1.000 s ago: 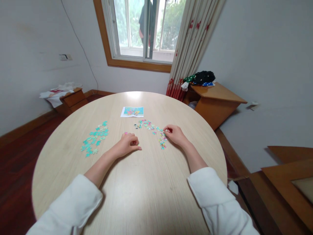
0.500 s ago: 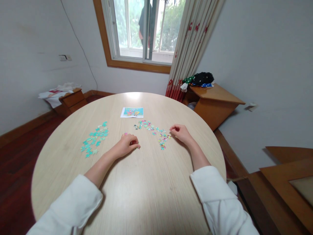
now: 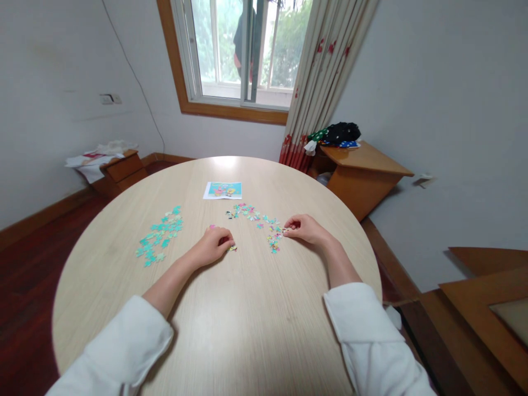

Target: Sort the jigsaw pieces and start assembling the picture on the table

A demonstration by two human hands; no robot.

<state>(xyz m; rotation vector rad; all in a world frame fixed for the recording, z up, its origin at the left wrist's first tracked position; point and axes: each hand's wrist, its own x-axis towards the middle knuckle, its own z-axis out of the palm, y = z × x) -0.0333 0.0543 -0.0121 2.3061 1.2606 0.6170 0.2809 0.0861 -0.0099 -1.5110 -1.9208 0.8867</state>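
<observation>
I sit at a round pale wooden table (image 3: 231,330). My left hand (image 3: 214,246) rests on it with fingers curled, pinching a small puzzle piece (image 3: 233,248) at its fingertips. My right hand (image 3: 306,227) lies at the right end of a strip of multicoloured puzzle pieces (image 3: 264,223), fingers curled in a pinch on one piece there. A cluster of teal puzzle pieces (image 3: 160,235) lies to the left of my left hand. A small picture card (image 3: 223,190) lies flat farther back on the table.
A wooden side table (image 3: 363,170) with dark clothing on it stands at the right by the curtain (image 3: 325,71). A low wooden cabinet (image 3: 119,168) with papers sits at the left wall. A window (image 3: 243,49) is behind the table.
My right hand has slid to the right, from over the multicoloured pieces to their right edge. My left hand has stayed nearly in place.
</observation>
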